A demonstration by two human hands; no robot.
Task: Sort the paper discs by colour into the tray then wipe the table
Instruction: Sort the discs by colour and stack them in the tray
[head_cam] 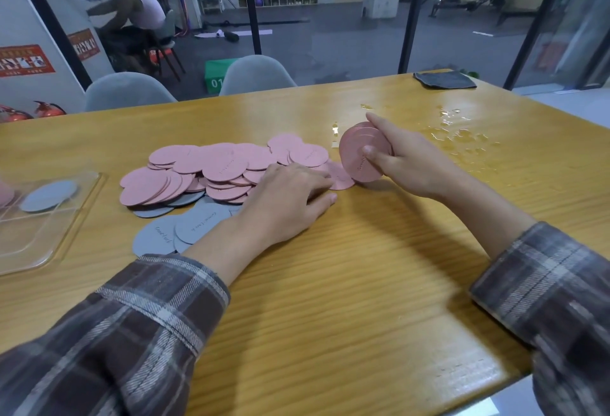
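**Pink stack in my right, pile under my left**

My right hand [406, 158] is wrapped round a stack [363, 155] of pink discs. I hold it on edge, thumb across the front face and fingers curled behind, with the bottom edge down by the table [363, 267]. It sits just right of the pink pile [214, 168], close to my left fingertips.

My left hand [290, 198] isn't gripping anything. It lies palm down with the fingers fairly straight, at the right end of the pile. The fingertips reach a loose pink disc [340, 178] that lies flat right under the stack.

The grey discs [185, 227] are spread on the near side of the pink pile, partly tucked under it and partly under my left wrist.

The tray [49, 234] is off to the left, well apart from both hands. It has one grey disc [49, 194] in a far compartment and a bit of pink at the frame edge.

The spill [462, 138] is just beyond my right hand, and the cloth [444, 80] is at the far right edge.
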